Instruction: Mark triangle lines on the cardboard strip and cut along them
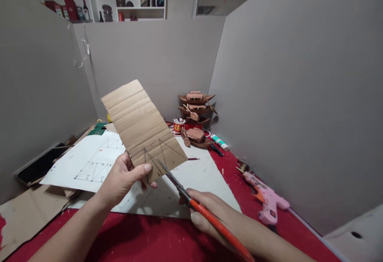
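My left hand (127,176) grips the lower left edge of a brown cardboard piece (133,114), thumb on the near face. The cardboard is held up at a tilt, and dark pencil lines form triangles on its lower part. My right hand (206,210) is wrapped round the orange-red handles of a pair of scissors (220,228). The scissor blades point up and left and lie across the lower edge of the cardboard, along the drawn lines. How far the blades are apart is hard to make out.
A drawn paper plan (80,156) lies left on a white sheet (209,174). Small brown model boats (196,108) are stacked at the back. A pink glue gun (266,196) and a white-green tube (220,142) lie right. Cardboard scraps (26,214) lie at the left, and grey partitions enclose the red table.
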A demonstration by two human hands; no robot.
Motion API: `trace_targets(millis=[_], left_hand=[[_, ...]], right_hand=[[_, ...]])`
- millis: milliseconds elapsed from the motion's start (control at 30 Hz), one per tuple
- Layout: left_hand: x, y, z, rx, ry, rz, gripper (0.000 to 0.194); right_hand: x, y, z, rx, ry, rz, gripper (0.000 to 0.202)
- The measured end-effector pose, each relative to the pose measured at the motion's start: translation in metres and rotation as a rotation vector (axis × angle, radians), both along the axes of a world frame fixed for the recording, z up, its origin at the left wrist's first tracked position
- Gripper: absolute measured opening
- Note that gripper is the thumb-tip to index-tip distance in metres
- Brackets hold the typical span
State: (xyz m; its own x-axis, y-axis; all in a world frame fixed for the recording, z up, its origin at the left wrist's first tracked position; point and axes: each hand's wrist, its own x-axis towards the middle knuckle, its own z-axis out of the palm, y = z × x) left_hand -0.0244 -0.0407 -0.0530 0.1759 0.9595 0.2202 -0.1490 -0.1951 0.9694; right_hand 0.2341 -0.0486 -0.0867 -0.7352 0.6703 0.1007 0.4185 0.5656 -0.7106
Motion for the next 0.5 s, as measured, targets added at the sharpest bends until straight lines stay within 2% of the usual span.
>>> trace_targets(millis=[300, 500], left_hand=[[-0.0005, 0.0000, -0.0007, 0.005, 0.034, 0.000, 0.033], [-0.0012, 0.0006, -0.0012, 0.014, 0.047, -0.006, 0.033]], right_hand=[[-0.0014, -0.0004, 0.0003, -0.036, 0.044, 0.014, 0.049], [-0.0024, -0.0009, 0.0003, -0.037, 0.066, 0.009, 0.058]])
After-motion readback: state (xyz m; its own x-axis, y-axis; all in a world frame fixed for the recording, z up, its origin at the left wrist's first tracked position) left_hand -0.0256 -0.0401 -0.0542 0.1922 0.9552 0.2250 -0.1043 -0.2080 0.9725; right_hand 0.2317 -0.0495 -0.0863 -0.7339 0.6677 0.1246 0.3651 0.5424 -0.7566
